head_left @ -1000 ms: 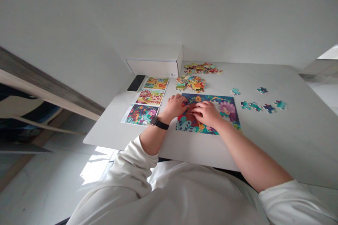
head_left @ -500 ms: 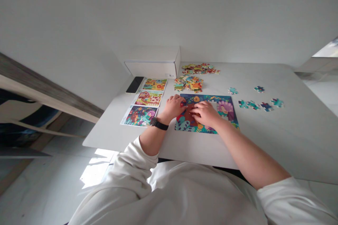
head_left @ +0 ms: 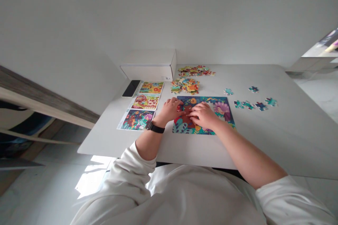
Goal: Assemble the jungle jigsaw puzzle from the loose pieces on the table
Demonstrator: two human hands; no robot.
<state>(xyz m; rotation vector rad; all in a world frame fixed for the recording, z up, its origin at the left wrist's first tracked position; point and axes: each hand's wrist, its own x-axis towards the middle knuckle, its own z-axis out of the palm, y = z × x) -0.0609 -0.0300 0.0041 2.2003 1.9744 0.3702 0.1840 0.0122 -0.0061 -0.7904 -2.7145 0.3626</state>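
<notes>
A mostly assembled jigsaw puzzle with a brown bear and a purple bird lies flat on the white table, and a pale gap shows near its middle. My left hand, with a black watch on its wrist, rests over the puzzle's left edge, fingers stretched out. My right hand lies on the middle of the puzzle with its fingertips on the brown part, close to my left thumb. The fingers look spread, and I see no loose piece in either hand. Both hands cover part of the picture.
Several loose teal and blue puzzle pieces lie to the right. Two piles of pieces sit behind the puzzle. On the left are a picture sheet, a black phone and a white box against the wall.
The whole view has shifted slightly, so the table things appear a little further left. My hands stay on the puzzle, with only small finger movements; the pieces lie as before.
</notes>
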